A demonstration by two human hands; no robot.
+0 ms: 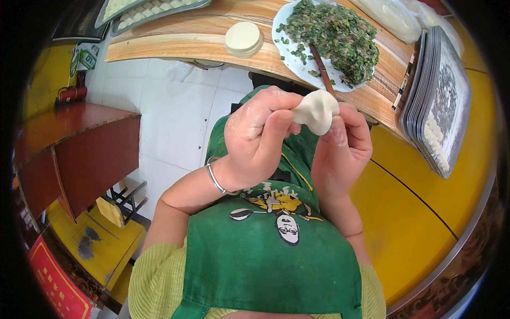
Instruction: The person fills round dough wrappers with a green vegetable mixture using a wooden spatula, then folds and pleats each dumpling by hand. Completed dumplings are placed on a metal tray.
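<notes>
Between my two hands is a pale dumpling [318, 111], partly folded, raised just in front of the table edge. My left hand [259, 131] pinches its left end between thumb and forefinger. My right hand [342, 147] pinches the right side with thumb and fingers. Beyond the dumpling, a white plate [281, 46] holds a heap of chopped green filling [342, 40]. A brown stick-like utensil [321, 68] leans in it; its lower end is hidden behind the dumpling. Left of the plate lies a stack of round dough wrappers [243, 39].
Trays of dumplings [155, 12] stand at the wooden table's [179, 40] far left. At its right are stacked metal trays [454, 99], the outermost floury with some dough pieces, a pen [403, 85] and plastic bags [392, 20]. A dark red cabinet [95, 159] stands lower left.
</notes>
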